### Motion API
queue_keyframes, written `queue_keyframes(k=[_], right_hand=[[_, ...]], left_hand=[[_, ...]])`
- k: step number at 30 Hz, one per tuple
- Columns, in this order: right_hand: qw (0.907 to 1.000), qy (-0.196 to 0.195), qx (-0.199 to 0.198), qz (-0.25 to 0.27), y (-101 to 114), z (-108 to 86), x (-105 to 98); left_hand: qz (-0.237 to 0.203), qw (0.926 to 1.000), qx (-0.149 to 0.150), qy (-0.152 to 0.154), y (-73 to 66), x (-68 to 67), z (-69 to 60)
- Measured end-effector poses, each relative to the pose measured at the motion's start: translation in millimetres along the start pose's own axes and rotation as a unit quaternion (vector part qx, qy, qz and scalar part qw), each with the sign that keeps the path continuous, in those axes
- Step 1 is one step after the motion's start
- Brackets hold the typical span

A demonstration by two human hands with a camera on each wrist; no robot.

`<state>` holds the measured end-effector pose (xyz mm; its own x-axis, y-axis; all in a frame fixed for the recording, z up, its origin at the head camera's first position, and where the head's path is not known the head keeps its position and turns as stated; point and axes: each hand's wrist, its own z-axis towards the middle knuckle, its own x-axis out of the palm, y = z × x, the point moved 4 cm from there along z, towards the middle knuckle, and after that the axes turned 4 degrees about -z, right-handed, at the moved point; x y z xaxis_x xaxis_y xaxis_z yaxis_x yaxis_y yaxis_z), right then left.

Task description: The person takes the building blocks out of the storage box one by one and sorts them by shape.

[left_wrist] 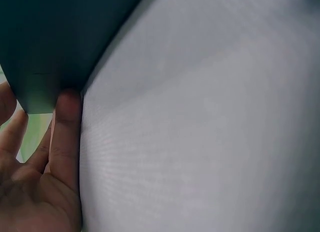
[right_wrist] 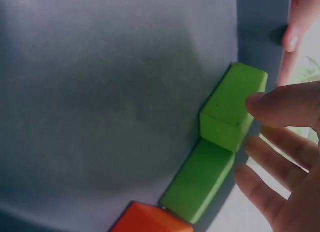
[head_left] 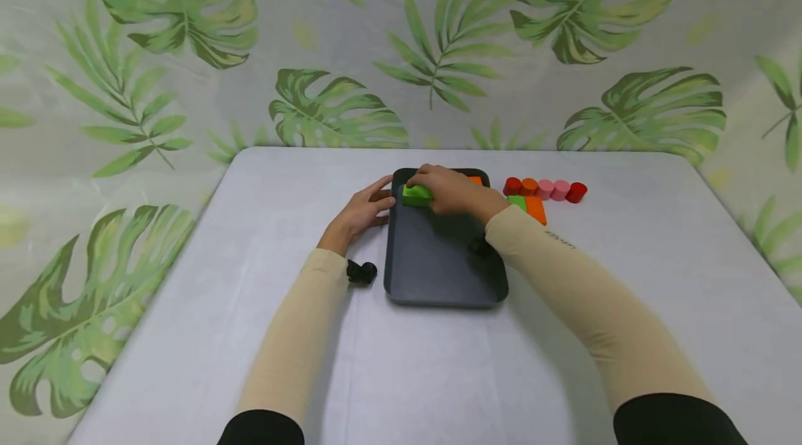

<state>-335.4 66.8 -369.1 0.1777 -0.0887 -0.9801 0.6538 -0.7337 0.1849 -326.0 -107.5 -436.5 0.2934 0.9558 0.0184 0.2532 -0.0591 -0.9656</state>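
Note:
A dark grey tray (head_left: 441, 257) lies on the white table. In its far left corner sits a bright green block (right_wrist: 231, 99), end to end with another green block (right_wrist: 200, 177) and then an orange block (right_wrist: 150, 219) along the far wall. My right hand (head_left: 451, 191) reaches over that wall. Its thumb rests at the top edge of the corner block, while the other fingers stay loosely extended and apart beside it. Against the outside of the tray's left wall rest the fingertips of my left hand (head_left: 363, 209), spread and not wrapped round it.
Right of the tray stands a row of red, orange and pink cylinders (head_left: 545, 189). In front of them lie a green block (head_left: 517, 202) and an orange piece (head_left: 535, 209), partly behind my right wrist. A leaf-patterned cloth (head_left: 338, 111) hangs behind the table.

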Motion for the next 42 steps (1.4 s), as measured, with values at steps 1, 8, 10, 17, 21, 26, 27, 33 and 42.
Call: queue_keyframes(k=[1, 8, 10, 17, 21, 26, 27, 33, 42], right_hand=[[1.0, 0.002, 0.003, -0.001, 0, 1.5, 2], [0.9998, 0.011, 0.018, 0.001, -3, 3.8, 7], [0.9997, 0.014, 0.019, 0.004, -3, 4.0, 8], [0.9997, 0.017, 0.012, 0.008, -2, 6.5, 12], [0.9998, 0.015, 0.011, 0.003, -2, 7.9, 14], [0.9999, 0.012, 0.007, 0.0, -1, 10.0, 13], [0.9999, 0.011, 0.005, -0.001, -1, 10.3, 13], [0.9998, 0.007, 0.009, 0.016, 0, 11.1, 12], [0.9991, 0.002, 0.036, 0.024, -1, 13.5, 16]], left_hand=[[0.0, 1.0, 0.0, 0.001, -0.2, 0.4, 0.0], [0.002, 1.0, 0.002, 0.002, 0.0, 1.1, 1.5], [0.004, 1.0, 0.002, 0.003, 0.3, 0.6, 1.9], [0.0, 1.0, 0.001, 0.001, 1.1, -1.2, 0.9], [0.0, 1.0, 0.0, 0.004, 1.5, -0.7, -0.1], [0.0, 1.0, 0.001, 0.004, 1.4, -0.8, 0.2], [0.0, 1.0, 0.002, 0.004, 1.2, -0.8, 0.4], [-0.003, 1.0, 0.004, 0.002, 0.6, -1.4, 1.1], [-0.004, 1.0, 0.001, -0.001, 0.9, -0.9, 1.1]])
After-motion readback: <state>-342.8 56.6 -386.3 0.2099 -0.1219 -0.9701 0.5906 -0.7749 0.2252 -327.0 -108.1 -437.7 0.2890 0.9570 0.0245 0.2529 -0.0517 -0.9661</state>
